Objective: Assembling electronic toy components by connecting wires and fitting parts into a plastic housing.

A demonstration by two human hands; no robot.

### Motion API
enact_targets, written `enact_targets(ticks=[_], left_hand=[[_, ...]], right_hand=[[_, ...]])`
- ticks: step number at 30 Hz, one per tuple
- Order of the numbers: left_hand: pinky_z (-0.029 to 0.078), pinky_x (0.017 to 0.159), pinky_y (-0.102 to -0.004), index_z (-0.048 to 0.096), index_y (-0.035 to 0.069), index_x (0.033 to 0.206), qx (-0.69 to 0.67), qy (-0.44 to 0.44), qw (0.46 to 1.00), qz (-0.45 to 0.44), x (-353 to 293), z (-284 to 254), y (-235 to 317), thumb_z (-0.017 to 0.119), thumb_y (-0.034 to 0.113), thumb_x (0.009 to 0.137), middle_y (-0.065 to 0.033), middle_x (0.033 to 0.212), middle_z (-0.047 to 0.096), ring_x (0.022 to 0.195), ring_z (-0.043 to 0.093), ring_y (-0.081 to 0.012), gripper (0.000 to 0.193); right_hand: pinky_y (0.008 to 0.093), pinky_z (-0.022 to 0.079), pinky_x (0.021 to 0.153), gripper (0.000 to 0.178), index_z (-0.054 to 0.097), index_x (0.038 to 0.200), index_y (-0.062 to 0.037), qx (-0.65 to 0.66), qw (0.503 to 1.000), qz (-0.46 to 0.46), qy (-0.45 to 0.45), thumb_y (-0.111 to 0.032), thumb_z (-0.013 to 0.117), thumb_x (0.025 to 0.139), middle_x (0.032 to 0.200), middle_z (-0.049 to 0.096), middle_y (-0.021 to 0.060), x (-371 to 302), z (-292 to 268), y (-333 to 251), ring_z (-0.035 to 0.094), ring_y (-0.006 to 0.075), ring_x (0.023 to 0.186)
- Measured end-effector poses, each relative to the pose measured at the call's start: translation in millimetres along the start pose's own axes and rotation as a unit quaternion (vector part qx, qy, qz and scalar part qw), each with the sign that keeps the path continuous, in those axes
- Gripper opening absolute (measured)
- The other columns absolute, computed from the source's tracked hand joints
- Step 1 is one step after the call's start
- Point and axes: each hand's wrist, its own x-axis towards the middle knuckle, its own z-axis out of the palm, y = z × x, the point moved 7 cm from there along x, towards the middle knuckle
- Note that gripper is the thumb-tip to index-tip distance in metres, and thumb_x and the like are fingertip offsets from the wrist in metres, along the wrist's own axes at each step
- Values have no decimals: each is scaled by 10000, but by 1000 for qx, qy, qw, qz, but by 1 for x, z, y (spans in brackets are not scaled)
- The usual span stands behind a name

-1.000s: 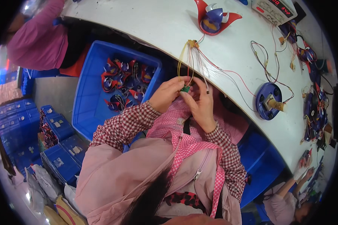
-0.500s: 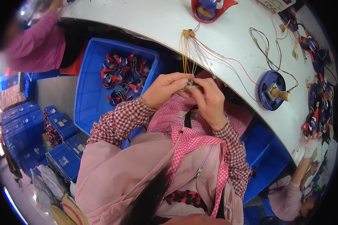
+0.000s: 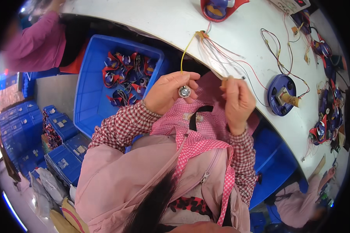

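In front of my chest, my left hand (image 3: 169,90) pinches a yellow wire (image 3: 183,56) between thumb and finger. A small round silver part (image 3: 184,91) rests against its curled fingers. The wire runs up to a small brown-yellow piece (image 3: 202,34) on the table, where several red, grey and pale wires (image 3: 225,54) fan out. Apart from it, my right hand (image 3: 239,101) is closed in a pinch near the table edge; what it holds, if anything, I cannot make out. At the top stands a red and blue plastic housing (image 3: 218,9), joined to the bunch by a wire.
On the white table (image 3: 144,20) lies a round blue base (image 3: 280,95) with wires. More wired housings (image 3: 319,128) line the right side. A blue bin (image 3: 91,112) at left holds several red and blue assemblies (image 3: 124,73). Co-workers sit left (image 3: 35,44) and lower right (image 3: 297,202).
My hands have moved apart, the right one to the right. The silver part now shows by my left hand. Most wires have swung from between my hands toward the right.
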Motion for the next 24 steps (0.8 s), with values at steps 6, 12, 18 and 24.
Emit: enact_targets(ticks=[6, 12, 18, 24], left_hand=[[514, 854, -346, 464, -68, 1260, -40, -11, 999, 0, 0, 14, 2, 454, 103, 942, -132, 1062, 589, 939, 633, -220, 361], [477, 915, -336, 453, -78, 1267, -101, -16, 995, 21, 8, 34, 1, 453, 112, 947, -144, 1124, 563, 1047, 587, -223, 372], [439, 943, -321, 450, -54, 1286, -65, -98, 991, 56, 10, 56, 6, 459, 114, 950, -132, 1141, 551, 1112, 533, -213, 375], [442, 875, -316, 479, 2, 1280, 495, -6, 825, 271, -2, 46, 62, 561, 56, 867, -131, 1066, 558, 971, 547, -211, 425]], right_hand=[[323, 441, 584, 162, 630, 910, 12, -325, 922, -208, 40, -130, 664, 839, 747, 576, 92, 41, -30, -29, 538, 225, 619], [424, 412, 781, 431, 582, 1116, -9, -325, 889, -321, 18, -192, 736, 758, 1023, 527, 111, -6, -8, -77, 486, 321, 896], [349, 442, 696, 286, 615, 1000, -20, -254, 920, -268, -132, -67, 725, 739, 888, 552, 91, -13, 25, -65, 519, 273, 790], [264, 413, 567, 164, 621, 927, 1, -73, 976, -176, -101, -21, 692, 780, 751, 539, 54, 2, -2, -50, 510, 172, 638]])
